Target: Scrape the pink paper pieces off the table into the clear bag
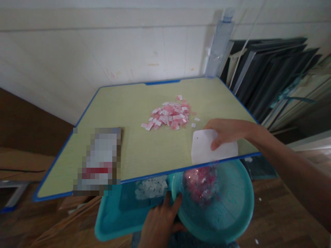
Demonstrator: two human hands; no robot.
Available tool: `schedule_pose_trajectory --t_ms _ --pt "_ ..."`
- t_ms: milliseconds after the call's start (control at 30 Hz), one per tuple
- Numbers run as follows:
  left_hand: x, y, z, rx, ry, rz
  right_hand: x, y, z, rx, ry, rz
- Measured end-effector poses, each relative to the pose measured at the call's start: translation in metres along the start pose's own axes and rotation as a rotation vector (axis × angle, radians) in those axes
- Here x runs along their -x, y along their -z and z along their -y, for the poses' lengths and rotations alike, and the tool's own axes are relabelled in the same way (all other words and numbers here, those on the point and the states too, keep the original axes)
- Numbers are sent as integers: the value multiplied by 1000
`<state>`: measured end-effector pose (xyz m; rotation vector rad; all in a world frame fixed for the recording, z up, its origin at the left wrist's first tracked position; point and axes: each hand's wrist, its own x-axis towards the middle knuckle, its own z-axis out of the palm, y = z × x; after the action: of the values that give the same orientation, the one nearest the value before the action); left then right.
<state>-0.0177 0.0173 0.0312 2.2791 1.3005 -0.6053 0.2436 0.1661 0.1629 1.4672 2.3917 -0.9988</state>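
Observation:
My right hand (226, 132) grips a flat white scraper (203, 146) with rounded corners and a small hole, at the front right of the yellow-green table (144, 151). To its left, further back on the tabletop, lies a pile of small pink and white pieces (170, 115), with a few loose ones beside it. Below the front edge, my left hand (160, 220) holds the rim of a round turquoise basket (232, 206). Shiny pink bits (201, 182) lie in that basket, partly hidden by the tabletop.
A turquoise tray (121, 210) with small whitish pieces (152, 187) sits beside the basket, partly under the table. A blurred-out rectangular object (100, 158) lies at the table's left. A clear plastic bottle (219, 48) stands by the wall; dark panels (274, 69) lean at right.

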Motion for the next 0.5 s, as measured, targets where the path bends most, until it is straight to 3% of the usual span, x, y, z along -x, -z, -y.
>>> schedule_pose_trajectory --t_ms 300,500 --pt "-3 0 0 9 -6 -24 36 -27 17 387 -94 -283" --pt "-3 -3 0 17 -11 -41 63 -47 28 455 -134 -297"
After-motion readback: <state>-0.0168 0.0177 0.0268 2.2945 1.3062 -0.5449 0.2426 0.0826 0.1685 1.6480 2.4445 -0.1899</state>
